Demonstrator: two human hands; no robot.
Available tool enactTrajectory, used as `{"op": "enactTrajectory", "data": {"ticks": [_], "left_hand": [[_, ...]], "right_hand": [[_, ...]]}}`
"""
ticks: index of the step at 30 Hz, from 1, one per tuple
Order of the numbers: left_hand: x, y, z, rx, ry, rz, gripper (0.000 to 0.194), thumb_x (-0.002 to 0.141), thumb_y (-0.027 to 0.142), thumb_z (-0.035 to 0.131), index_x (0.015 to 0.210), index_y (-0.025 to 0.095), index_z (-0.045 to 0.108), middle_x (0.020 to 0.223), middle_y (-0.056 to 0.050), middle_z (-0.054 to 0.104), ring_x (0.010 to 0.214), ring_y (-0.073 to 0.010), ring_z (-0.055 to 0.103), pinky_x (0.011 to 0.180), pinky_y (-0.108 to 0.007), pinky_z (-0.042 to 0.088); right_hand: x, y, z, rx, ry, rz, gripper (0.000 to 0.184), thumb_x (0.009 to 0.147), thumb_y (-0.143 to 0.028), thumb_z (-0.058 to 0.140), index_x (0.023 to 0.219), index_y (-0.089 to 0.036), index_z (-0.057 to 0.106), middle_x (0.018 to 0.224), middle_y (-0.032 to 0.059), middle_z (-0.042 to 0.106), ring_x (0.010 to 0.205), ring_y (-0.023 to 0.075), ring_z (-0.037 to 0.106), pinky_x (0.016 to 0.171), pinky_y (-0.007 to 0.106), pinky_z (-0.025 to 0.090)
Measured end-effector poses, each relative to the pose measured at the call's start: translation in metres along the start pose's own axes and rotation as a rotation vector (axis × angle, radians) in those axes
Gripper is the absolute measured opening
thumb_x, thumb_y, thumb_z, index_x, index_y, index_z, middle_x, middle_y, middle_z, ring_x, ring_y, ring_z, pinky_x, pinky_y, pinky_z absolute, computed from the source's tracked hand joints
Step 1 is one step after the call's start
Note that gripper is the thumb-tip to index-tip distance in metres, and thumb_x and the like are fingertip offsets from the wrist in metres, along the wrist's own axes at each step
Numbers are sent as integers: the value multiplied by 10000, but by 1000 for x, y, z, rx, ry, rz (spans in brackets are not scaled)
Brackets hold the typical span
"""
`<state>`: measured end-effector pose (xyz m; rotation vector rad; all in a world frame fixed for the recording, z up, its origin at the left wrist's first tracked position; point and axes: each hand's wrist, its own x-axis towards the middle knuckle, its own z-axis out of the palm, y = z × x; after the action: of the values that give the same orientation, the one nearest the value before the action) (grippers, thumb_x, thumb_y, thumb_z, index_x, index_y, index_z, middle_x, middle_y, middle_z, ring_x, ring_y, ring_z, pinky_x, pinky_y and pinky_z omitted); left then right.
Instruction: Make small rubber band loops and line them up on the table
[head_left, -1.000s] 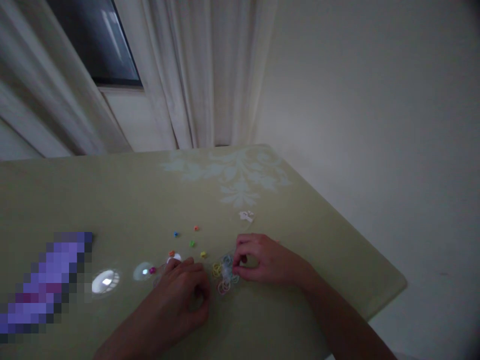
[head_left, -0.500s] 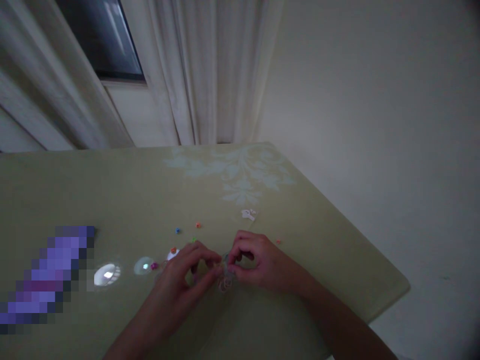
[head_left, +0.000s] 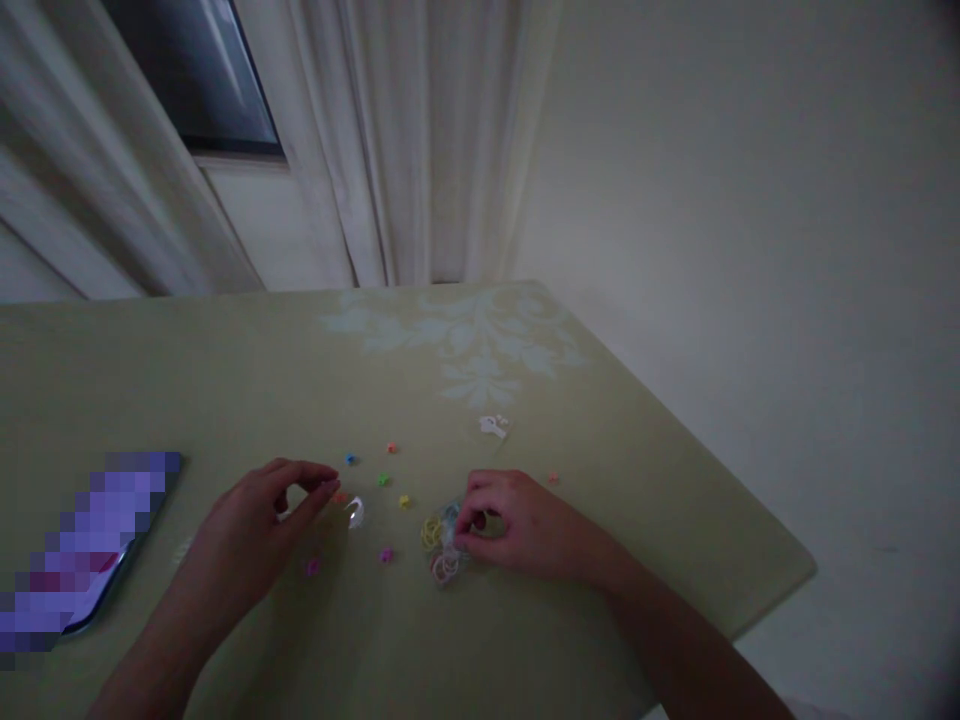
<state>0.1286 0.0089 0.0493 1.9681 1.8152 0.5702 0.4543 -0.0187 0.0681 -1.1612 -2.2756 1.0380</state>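
Note:
My right hand [head_left: 510, 520] pinches the edge of a small clear bag [head_left: 451, 563] resting on the table. Yellow bands [head_left: 431, 532] and pale looped bands show in the bag, like small rubber bands. To the left, my left hand [head_left: 274, 515] has thumb and forefinger pressed together in a pinch; anything between them is too small to make out. Just under those fingertips is an orange bead [head_left: 340, 497], beside a shiny clear piece [head_left: 355, 513]. Around them lie a blue bead [head_left: 350, 459], a green bead [head_left: 384, 480], a yellow bead [head_left: 405, 502] and a purple bead [head_left: 387, 555].
A phone [head_left: 97, 550] with a blurred-out screen lies at the left on the pale green table [head_left: 247, 390]. Beyond my right hand is a small white piece [head_left: 493, 427], perhaps in clear film. Curtains [head_left: 405, 150] and a wall stand behind the table.
My left hand has moved left, away from the bag, to the orange bead. More beads and the yellow bands now show. My right hand stays at the bag.

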Motion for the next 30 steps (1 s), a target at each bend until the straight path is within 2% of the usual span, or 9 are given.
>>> {"op": "enactTrajectory", "data": {"ticks": [5,9,13,17,20,23,26,28,30], "left_hand": [[4,-33,-12,44,-111,-78,429,863,627,571,1006,305,814,947,-38,820,721,-246,667,678,-350,508],[3,-44,-15,-1,-282,-80,391,877,589,578,968,306,832,913,-37,829,752,-251,710,688,-337,520],[2,-34,-11,-28,-374,-70,381,893,591,589,904,285,815,861,-29,817,754,-248,717,683,-321,509],[0,-22,-5,-8,-385,-53,393,899,591,575,927,267,796,855,-30,803,758,-245,711,693,-319,497],[-2,-16,0,41,-378,-1,310,873,512,601,902,263,783,867,-36,790,791,-253,709,711,-325,486],[-3,-13,7,159,-348,58,264,890,417,551,837,258,756,892,-58,769,860,-280,700,753,-361,466],[-4,-6,11,236,-277,72,297,940,371,462,870,246,722,961,-93,750,970,-327,676,797,-418,447],[-6,5,13,143,-240,94,309,982,393,422,917,243,684,958,-87,733,945,-307,669,791,-408,454],[-11,22,16,-65,-248,163,310,1021,452,419,935,249,637,903,-47,711,845,-242,656,759,-349,472]], "right_hand": [[1,2,3,-3,-15,15,95,941,-245,767,940,-178,835,853,16,647,739,124,589,689,245,410],[1,3,2,-8,2,30,83,928,-227,770,936,-174,833,857,16,648,727,119,586,687,245,409],[1,3,2,-11,3,15,86,933,-229,766,939,-174,832,859,17,653,743,122,594,698,245,412],[1,2,2,-16,7,9,85,935,-219,761,926,-165,825,859,15,646,735,116,591,694,242,412],[2,3,3,-19,36,-2,92,933,-228,758,911,-164,820,850,18,644,730,119,588,688,247,411],[3,5,2,11,122,3,73,924,-206,744,897,-169,801,841,16,643,739,125,585,700,252,424],[5,6,0,49,285,56,85,930,-197,714,869,-161,761,833,16,636,744,129,567,690,254,424],[5,4,0,76,373,79,133,951,-241,702,850,-163,740,826,15,626,722,127,542,665,253,412],[5,2,2,110,383,68,185,967,-320,715,864,-169,745,831,12,618,696,119,517,648,250,402]]}}
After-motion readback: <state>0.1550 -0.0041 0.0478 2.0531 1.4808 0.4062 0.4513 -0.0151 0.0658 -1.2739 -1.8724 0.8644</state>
